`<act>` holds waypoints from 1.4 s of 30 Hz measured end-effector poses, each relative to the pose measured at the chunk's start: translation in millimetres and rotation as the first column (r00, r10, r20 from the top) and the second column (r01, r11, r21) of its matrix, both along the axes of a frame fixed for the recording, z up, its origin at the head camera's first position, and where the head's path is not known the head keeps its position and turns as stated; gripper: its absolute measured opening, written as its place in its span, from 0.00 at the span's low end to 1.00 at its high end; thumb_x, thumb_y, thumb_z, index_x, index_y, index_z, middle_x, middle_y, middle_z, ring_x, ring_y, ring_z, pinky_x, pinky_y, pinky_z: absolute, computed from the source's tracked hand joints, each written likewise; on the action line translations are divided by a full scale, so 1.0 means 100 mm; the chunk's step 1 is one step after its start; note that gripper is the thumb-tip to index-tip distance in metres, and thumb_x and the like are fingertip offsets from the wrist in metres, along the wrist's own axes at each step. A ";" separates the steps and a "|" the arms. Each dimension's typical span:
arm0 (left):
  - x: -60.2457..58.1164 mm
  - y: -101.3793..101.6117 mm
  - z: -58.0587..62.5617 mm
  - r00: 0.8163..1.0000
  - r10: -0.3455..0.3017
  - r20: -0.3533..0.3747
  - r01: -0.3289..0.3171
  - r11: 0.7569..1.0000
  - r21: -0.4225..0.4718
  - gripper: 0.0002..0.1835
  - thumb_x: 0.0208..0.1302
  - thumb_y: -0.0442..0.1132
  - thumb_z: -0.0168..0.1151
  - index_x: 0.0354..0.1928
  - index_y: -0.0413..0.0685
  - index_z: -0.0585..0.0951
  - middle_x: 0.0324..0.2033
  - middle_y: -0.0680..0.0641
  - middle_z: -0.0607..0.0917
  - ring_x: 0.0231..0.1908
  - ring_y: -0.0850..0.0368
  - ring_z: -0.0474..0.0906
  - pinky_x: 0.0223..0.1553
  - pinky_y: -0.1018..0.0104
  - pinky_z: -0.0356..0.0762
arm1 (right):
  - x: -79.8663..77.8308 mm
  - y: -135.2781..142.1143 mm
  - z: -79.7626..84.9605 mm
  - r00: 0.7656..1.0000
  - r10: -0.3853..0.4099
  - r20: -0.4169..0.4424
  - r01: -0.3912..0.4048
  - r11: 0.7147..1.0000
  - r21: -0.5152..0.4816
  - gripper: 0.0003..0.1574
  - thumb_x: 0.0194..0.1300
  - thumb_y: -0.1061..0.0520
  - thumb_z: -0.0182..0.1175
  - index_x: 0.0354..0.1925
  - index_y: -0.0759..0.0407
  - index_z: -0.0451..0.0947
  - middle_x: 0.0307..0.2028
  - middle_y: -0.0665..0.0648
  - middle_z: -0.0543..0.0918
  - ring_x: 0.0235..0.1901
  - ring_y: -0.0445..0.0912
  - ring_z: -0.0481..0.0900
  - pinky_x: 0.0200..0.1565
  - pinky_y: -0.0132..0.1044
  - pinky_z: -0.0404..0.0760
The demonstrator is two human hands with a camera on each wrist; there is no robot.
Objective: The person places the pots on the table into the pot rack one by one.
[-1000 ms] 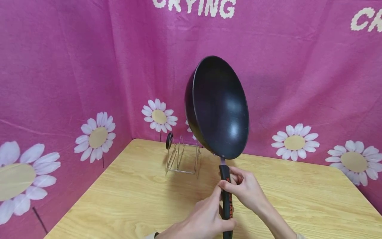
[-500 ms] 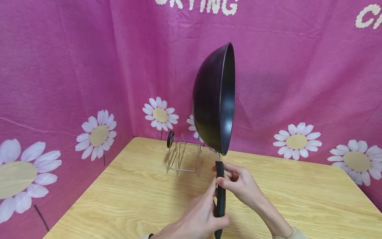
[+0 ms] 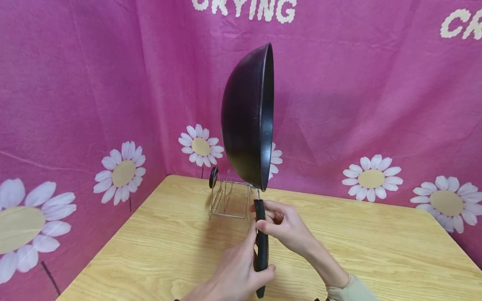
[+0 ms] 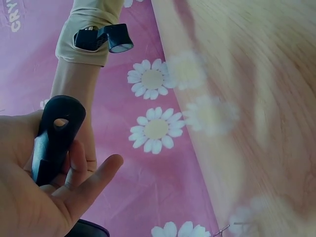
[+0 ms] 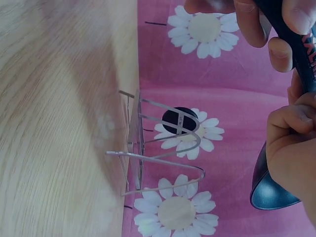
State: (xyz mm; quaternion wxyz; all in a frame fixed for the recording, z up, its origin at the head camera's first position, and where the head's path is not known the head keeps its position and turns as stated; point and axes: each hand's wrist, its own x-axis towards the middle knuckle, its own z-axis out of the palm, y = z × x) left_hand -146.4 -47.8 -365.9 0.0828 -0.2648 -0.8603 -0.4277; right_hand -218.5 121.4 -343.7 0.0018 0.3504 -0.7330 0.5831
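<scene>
A black wok (image 3: 242, 117) stands up in the air in the head view, its opening turned to the right and its rounded outside to the left. My left hand (image 3: 235, 269) grips the lower part of its black handle (image 3: 262, 251), thumb in front. Higher up, near the bowl, my right hand (image 3: 286, 228) pinches the same handle between thumb and fingers. The handle's end, with a hanging hole, shows beside my left palm (image 4: 24, 182) in the left wrist view. Part of the wok's bowl (image 5: 271, 187) is hidden behind a hand in the right wrist view.
A metal wire rack (image 3: 228, 215) stands on the wooden table (image 3: 169, 251), behind and left of the hands. A black disc (image 3: 213, 177) is at the rack's left end. Pink flowered cloth (image 3: 339, 104) hangs behind the table and on its left.
The wok has turned on its handle, from showing its inside to nearly edge-on. Both hands have moved left with it, keeping their hold, and the bowl is higher.
</scene>
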 end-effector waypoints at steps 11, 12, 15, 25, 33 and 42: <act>0.01 -0.13 -0.02 0.987 0.109 -0.115 -0.120 0.989 -0.086 0.45 0.51 0.44 0.67 0.70 0.51 0.57 0.17 0.62 0.70 0.17 0.72 0.64 0.20 0.75 0.63 | -0.10 -0.20 -0.07 0.997 0.051 0.064 -0.050 0.999 -0.017 0.22 0.67 0.55 0.64 0.53 0.68 0.78 0.19 0.44 0.63 0.18 0.34 0.59 0.20 0.31 0.54; 0.01 -0.14 -0.02 0.983 0.122 -0.137 -0.136 0.986 -0.093 0.44 0.51 0.43 0.68 0.69 0.51 0.58 0.18 0.62 0.70 0.17 0.72 0.64 0.20 0.75 0.63 | -0.11 -0.21 -0.07 0.996 0.055 0.074 -0.054 0.998 -0.016 0.22 0.67 0.54 0.64 0.53 0.68 0.78 0.19 0.44 0.63 0.18 0.34 0.59 0.20 0.30 0.55; 0.02 -0.18 -0.02 0.969 0.156 -0.190 -0.179 0.978 -0.109 0.43 0.48 0.42 0.68 0.68 0.52 0.60 0.20 0.62 0.71 0.18 0.72 0.64 0.19 0.74 0.63 | -0.13 -0.25 -0.08 0.991 0.080 0.105 -0.080 0.997 -0.008 0.23 0.67 0.54 0.63 0.54 0.68 0.77 0.19 0.45 0.64 0.18 0.35 0.59 0.20 0.30 0.55; 0.03 -0.26 -0.04 0.966 0.175 -0.193 -0.199 0.974 -0.112 0.46 0.47 0.41 0.68 0.71 0.54 0.59 0.22 0.61 0.70 0.19 0.70 0.65 0.20 0.73 0.65 | -0.18 -0.34 -0.16 0.971 0.170 0.166 -0.160 0.985 -0.069 0.23 0.69 0.54 0.62 0.54 0.70 0.76 0.19 0.43 0.65 0.17 0.34 0.58 0.19 0.29 0.55; 0.02 -0.31 -0.09 0.973 0.181 -0.145 -0.196 0.976 -0.098 0.43 0.46 0.41 0.67 0.67 0.53 0.62 0.20 0.62 0.70 0.18 0.73 0.64 0.20 0.75 0.63 | -0.20 -0.39 -0.25 0.957 0.210 0.201 -0.193 0.976 -0.100 0.24 0.70 0.53 0.61 0.55 0.71 0.75 0.18 0.43 0.65 0.15 0.34 0.57 0.17 0.30 0.52; 0.01 -0.31 -0.14 0.979 0.182 -0.096 -0.191 0.977 -0.094 0.40 0.46 0.42 0.68 0.64 0.54 0.64 0.18 0.63 0.70 0.19 0.73 0.65 0.21 0.73 0.63 | -0.19 -0.38 -0.31 0.954 0.176 0.244 -0.163 0.984 -0.071 0.21 0.70 0.56 0.60 0.55 0.69 0.75 0.18 0.44 0.64 0.16 0.35 0.56 0.19 0.30 0.52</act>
